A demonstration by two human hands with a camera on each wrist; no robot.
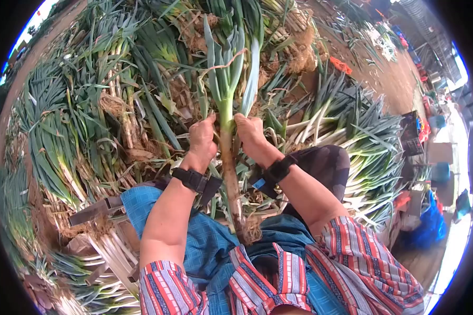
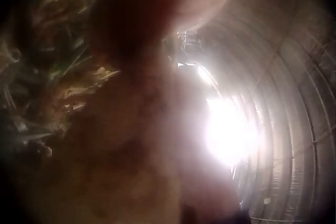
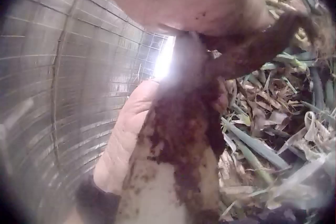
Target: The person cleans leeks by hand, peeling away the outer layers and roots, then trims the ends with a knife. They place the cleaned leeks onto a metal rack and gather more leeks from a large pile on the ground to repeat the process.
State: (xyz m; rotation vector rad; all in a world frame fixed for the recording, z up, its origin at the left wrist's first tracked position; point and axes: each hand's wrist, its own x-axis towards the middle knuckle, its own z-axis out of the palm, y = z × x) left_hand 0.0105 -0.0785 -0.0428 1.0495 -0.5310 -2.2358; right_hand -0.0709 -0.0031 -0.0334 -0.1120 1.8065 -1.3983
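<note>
A long green onion (image 1: pixel 227 157) stands between both hands, its green leaves pointing away and its root tuft (image 1: pixel 253 231) down at the lap. The left hand (image 1: pixel 202 139) has curled fingers at the left of the stalk, thumb up near the leaf base. Opposite it, the right hand (image 1: pixel 253 137) pinches at the same height, beside a leaf (image 1: pixel 252 76) that bends off to the right. In the right wrist view the pale stalk (image 3: pixel 152 192) carries dark brown soil or skin. Blurred fingers (image 2: pixel 142 19) fill much of the left wrist view.
Heaps of green onions (image 1: pixel 52 121) lie on the left, with more bundles (image 1: pixel 373 142) on the right. Dry leaf scraps (image 3: pixel 262 103) cover the ground. A wooden stool or frame piece (image 1: pixel 97 210) is beside the left leg. Bags and buckets (image 1: pixel 440 172) stand far right.
</note>
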